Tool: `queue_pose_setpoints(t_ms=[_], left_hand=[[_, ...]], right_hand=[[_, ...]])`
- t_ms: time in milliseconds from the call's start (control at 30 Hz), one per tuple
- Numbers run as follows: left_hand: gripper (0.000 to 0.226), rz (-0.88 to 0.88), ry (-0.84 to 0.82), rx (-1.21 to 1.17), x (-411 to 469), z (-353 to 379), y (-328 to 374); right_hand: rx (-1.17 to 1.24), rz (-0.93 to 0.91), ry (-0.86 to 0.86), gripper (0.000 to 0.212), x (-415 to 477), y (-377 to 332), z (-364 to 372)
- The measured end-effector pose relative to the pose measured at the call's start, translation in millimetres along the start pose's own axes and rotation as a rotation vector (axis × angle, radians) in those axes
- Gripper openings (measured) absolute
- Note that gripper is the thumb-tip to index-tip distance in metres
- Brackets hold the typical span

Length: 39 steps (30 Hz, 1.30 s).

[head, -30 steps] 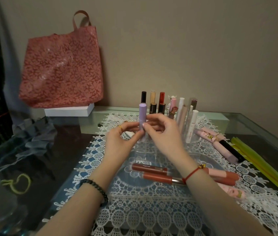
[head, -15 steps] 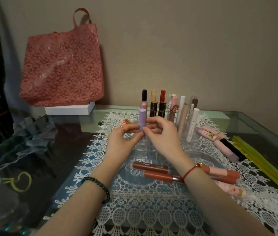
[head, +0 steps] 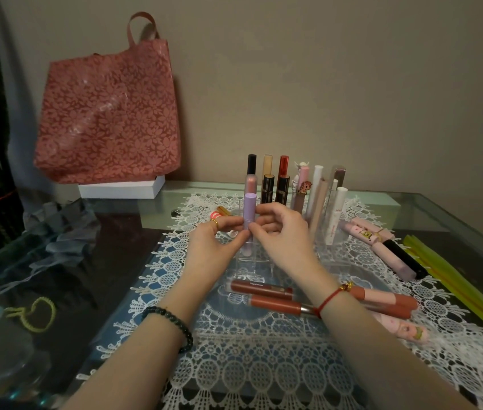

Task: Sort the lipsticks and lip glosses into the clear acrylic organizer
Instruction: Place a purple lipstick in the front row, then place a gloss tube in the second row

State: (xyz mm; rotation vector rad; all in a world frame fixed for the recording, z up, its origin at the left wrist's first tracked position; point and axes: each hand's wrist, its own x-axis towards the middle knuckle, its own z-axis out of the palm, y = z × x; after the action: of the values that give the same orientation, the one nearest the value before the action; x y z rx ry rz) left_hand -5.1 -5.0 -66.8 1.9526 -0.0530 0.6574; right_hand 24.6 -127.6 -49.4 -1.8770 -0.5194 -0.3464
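A lilac lip tube (head: 249, 211) stands upright in a front slot of the clear acrylic organizer (head: 253, 263) on the lace mat. My left hand (head: 212, 250) pinches it from the left and my right hand (head: 281, 238) pinches it from the right. Behind it several tubes stand in the organizer, among them a black one (head: 251, 164), a beige one (head: 267, 164) and a red one (head: 284, 165). Brown-red glosses (head: 261, 289) lie flat near my wrists. Pink tubes (head: 364, 233) lie to the right.
A pink patterned bag (head: 107, 116) stands on a white box (head: 122, 189) at the back left. Yellow-green strips (head: 459, 285) lie along the glass table's right edge. A yellow cord loop (head: 35, 316) and grey fabric (head: 60, 232) are on the left. A small striped tube (head: 219, 213) lies behind my left hand.
The lilac tube has gone lower, down into the front slot, with both hands still pinching it. The pink tube behind it has come into sight.
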Motion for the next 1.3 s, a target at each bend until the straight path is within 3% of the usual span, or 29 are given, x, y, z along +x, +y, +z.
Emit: queue_pose_setpoints(t_ms=[233,400,567,733,867,1300], left_hand=[[0.032,0.021,0.041,-0.024,-0.6,-1.9,2.8],[0.022,0.184,0.109,0.001,-3.7,-8.7,23.2],[0.020,0.335,-0.164,0.121,-17.2,-14.8,39.2],[0.025,0.355,-0.461,0.341,-31.3,-16.7,29.5],[0.031,0.376,-0.628,0.459,-33.7,-15.9,23.3],[0.034,0.321,-0.713,0.458,-37.5,-11.9,21.6]], right_hand=[[0.003,0.001,0.024,0.029,-0.1,-6.7,-8.6],[0.058,-0.025,0.035,0.028,-1.5,-18.8,-33.1],[-0.011,-0.071,-0.142,0.029,-10.6,-24.1,-62.4],[-0.297,-0.067,-0.462,0.030,-32.2,-15.5,-78.8],[-0.377,-0.035,-0.574,0.031,-48.0,-7.7,-84.2],[-0.577,-0.044,-0.625,0.040,-54.0,-5.8,-84.3]])
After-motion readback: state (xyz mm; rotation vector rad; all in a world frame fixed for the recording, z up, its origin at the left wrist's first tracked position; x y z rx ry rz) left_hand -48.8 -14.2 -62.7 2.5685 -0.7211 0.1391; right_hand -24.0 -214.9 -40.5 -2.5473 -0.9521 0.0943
